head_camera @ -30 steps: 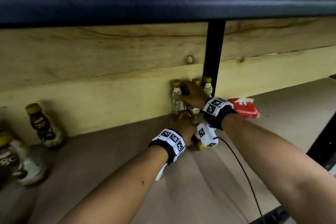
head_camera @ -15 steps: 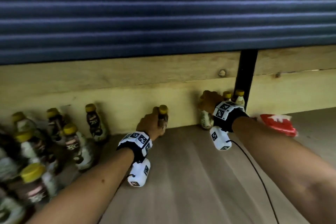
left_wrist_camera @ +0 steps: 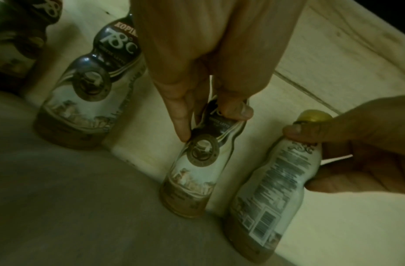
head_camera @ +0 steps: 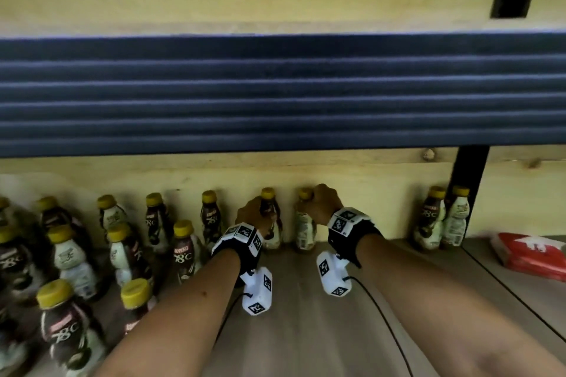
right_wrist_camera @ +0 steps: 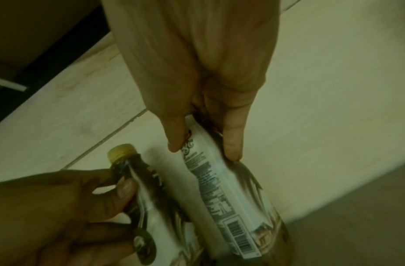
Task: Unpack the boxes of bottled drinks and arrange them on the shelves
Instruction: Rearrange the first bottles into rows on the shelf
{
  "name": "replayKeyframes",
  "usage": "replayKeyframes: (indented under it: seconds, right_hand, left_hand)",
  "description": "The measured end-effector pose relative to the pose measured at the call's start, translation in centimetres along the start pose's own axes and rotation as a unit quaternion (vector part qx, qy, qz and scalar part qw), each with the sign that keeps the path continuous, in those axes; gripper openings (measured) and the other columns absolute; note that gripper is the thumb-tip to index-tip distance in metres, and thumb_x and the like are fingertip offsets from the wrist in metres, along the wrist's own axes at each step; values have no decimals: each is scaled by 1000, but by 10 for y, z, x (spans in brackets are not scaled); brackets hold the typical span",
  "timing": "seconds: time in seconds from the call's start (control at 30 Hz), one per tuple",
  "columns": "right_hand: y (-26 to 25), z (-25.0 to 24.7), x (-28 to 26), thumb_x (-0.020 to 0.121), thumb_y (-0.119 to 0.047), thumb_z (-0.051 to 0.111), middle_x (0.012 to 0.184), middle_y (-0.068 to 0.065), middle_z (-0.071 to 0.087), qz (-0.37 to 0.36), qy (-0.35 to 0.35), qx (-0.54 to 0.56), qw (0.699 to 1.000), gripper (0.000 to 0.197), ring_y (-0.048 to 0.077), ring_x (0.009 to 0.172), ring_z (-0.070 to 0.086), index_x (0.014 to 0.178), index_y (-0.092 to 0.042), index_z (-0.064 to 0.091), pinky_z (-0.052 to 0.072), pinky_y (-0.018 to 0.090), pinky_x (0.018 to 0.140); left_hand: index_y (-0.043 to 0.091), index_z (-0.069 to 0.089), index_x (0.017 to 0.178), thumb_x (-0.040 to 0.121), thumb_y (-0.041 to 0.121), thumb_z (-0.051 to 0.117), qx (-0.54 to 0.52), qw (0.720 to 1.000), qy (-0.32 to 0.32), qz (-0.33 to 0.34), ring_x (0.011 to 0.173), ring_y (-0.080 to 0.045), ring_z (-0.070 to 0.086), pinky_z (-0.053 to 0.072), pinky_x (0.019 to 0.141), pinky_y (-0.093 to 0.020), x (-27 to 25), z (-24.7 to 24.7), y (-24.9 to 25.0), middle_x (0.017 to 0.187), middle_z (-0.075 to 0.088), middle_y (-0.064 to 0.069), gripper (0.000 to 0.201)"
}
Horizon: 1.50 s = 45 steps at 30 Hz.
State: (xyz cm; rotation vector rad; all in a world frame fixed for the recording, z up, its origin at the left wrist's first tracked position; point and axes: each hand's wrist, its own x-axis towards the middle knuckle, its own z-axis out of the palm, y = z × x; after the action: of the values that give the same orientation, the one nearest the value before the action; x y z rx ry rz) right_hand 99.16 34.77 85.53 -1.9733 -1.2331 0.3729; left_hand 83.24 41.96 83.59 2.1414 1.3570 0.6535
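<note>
My left hand (head_camera: 252, 214) grips the neck of a dark-labelled coffee bottle (head_camera: 271, 219) with a yellow cap, standing on the wooden shelf (head_camera: 306, 315) against the back board. The left wrist view shows the fingers (left_wrist_camera: 180, 124) pinching that bottle (left_wrist_camera: 192, 171) near its shoulder. My right hand (head_camera: 321, 205) holds a white-labelled bottle (head_camera: 304, 232) just to the right, also upright at the back board. In the right wrist view my fingers (right_wrist_camera: 176, 136) clasp its upper part (right_wrist_camera: 233, 194), barcode facing the camera.
Several more yellow-capped bottles (head_camera: 180, 245) stand in rows on the shelf's left part. Two bottles (head_camera: 441, 217) stand by a black upright post (head_camera: 465, 193) at the right. A red packet (head_camera: 530, 254) lies far right. A dark blue ribbed shelf edge (head_camera: 275, 95) overhangs above.
Both hands have moved left along the back board, each carrying a bottle away from the post. The two bottles now stand side by side next to the left-hand rows.
</note>
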Motion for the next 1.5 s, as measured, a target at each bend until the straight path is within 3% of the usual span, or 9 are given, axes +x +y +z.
replayKeyframes:
  seconds: [0.07,0.17,0.43,0.67,0.8,0.93,1.17,1.33,1.5]
  right_hand:
    - [-4,6,-1,83,-35,73,98,11,60,1,1,-14,1000,24,36,106,62,87,-17,58,41,29,72]
    - [-8,10,-5,86,-34,71,128,13,60,-5,10,-32,999,49,34,118,57,125,-8,57,44,29,82]
    - [-6,-8,-15,89,-25,71,138,11,56,14,26,-41,999,53,31,124,55,135,-8,53,47,37,101]
    - [8,-22,-20,93,-28,66,145,9,49,22,13,21,999,54,31,127,52,140,-8,47,48,35,97]
    - [0,-26,-16,88,-47,66,143,13,48,22,-4,-33,999,70,34,125,52,142,-9,43,47,36,94]
    - [-7,-51,-7,88,-55,62,143,17,47,17,74,-31,997,76,37,127,49,141,-6,40,45,39,98]
    - [52,-138,-12,91,-21,54,133,16,53,57,191,-90,976,40,37,121,50,128,-7,50,41,36,96]
    - [135,-187,-31,81,-29,65,128,18,42,188,343,-90,916,61,41,117,44,132,-9,41,42,48,94]
    - [209,-192,-37,92,-20,56,135,16,49,139,126,19,982,56,38,124,49,144,-11,35,46,45,97]
  left_hand:
    - [17,49,132,93,26,56,-14,1000,-3,13,117,-36,55,47,92,-36,-4,1,1,131,57,-12,41]
    - [16,49,134,93,24,56,-17,1000,1,14,118,-37,55,48,97,-40,-7,0,3,132,57,-14,43]
    - [13,61,114,95,32,48,41,999,15,-3,108,-35,59,48,90,-38,-7,-9,7,119,64,-14,29]
    - [13,18,146,91,28,61,-9,998,-49,-31,107,-36,58,45,73,-33,-5,-15,12,125,55,-18,72]
    - [19,21,147,85,21,67,-58,998,-4,15,111,-35,58,51,85,-37,-1,-26,35,128,56,-16,77]
    - [25,23,145,85,25,63,28,993,42,106,110,-38,57,51,91,-46,-3,-27,77,127,55,-19,72]
    - [16,46,132,88,15,59,-9,966,27,257,112,-30,59,48,95,-41,-14,47,152,122,62,-11,46]
    - [16,56,116,84,17,63,-92,960,-129,230,93,-26,65,51,80,-29,-18,135,202,95,70,-9,32]
    - [23,60,108,62,45,65,-151,930,-260,213,98,-25,65,54,85,-46,-10,196,226,106,69,-4,51]
